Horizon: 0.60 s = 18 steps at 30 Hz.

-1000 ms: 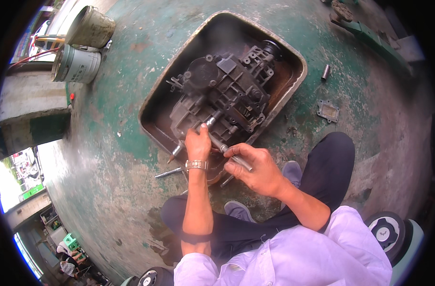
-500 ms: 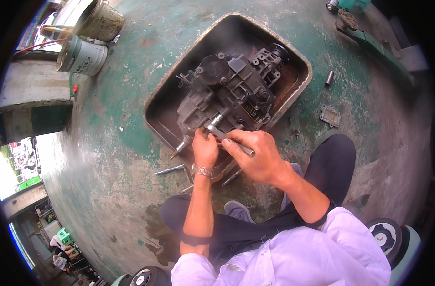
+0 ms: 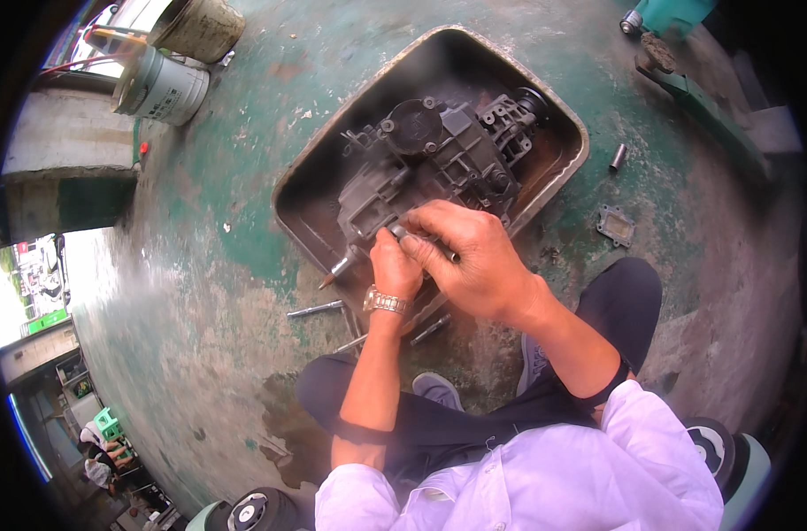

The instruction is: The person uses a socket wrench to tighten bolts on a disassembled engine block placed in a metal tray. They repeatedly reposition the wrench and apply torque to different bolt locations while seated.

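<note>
Green, worn concrete floor (image 3: 200,257) carries a rusty metal tray (image 3: 302,190) holding a grimy engine block (image 3: 430,159). The left hand (image 3: 393,265) and right hand (image 3: 470,257) both grip shut on a metal rod (image 3: 402,234) at the block's near edge. Two buckets (image 3: 169,84) stand far left.

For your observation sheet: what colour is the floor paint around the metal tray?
Worn green, seen in the head view: the floor beside the tray.

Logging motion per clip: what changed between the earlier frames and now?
Both hands moved forward onto the engine block. The right hand, gripping a metal rod tool, slid up it and now covers most of the shaft; the left hand stayed at its tip. The block remains in the metal tray, loose parts on the floor.
</note>
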### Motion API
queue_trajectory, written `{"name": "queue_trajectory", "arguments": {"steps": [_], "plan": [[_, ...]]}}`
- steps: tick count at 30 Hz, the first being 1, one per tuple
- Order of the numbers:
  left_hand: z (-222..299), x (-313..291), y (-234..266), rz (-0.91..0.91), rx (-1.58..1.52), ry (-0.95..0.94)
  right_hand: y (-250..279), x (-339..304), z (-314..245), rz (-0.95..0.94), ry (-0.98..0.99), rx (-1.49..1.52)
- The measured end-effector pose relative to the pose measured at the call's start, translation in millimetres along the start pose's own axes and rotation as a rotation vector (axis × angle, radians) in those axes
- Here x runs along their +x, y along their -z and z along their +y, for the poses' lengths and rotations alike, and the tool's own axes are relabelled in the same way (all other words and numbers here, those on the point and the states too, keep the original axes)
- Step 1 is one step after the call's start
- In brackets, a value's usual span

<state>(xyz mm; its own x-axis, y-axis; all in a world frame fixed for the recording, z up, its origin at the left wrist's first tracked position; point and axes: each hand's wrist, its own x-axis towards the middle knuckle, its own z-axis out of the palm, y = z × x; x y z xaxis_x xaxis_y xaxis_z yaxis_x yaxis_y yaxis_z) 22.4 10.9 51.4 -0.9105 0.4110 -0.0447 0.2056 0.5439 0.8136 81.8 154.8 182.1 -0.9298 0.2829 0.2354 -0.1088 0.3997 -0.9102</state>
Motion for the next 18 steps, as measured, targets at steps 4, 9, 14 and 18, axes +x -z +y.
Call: {"name": "queue_trajectory", "arguments": {"steps": [4, 9, 14, 18], "plan": [[-5.9, -1.6, -4.4, 0.033, 0.077, -0.011, -3.7, 6.9, 4.4, -0.066, -0.064, 0.025], [2.8, -3.3, 0.2, 0.057, 0.011, 0.110, -5.5, -4.6, 3.7, -0.054, -0.140, 0.130], [12.4, -3.4, 6.6, 0.087, -0.081, 0.137, -3.8, -7.1, 3.4, -0.068, -0.181, 0.098], [9.5, -3.2, 11.6, -0.020, -0.111, 0.335, -5.1, -6.8, 2.0, -0.100, -0.271, 0.148]]}}
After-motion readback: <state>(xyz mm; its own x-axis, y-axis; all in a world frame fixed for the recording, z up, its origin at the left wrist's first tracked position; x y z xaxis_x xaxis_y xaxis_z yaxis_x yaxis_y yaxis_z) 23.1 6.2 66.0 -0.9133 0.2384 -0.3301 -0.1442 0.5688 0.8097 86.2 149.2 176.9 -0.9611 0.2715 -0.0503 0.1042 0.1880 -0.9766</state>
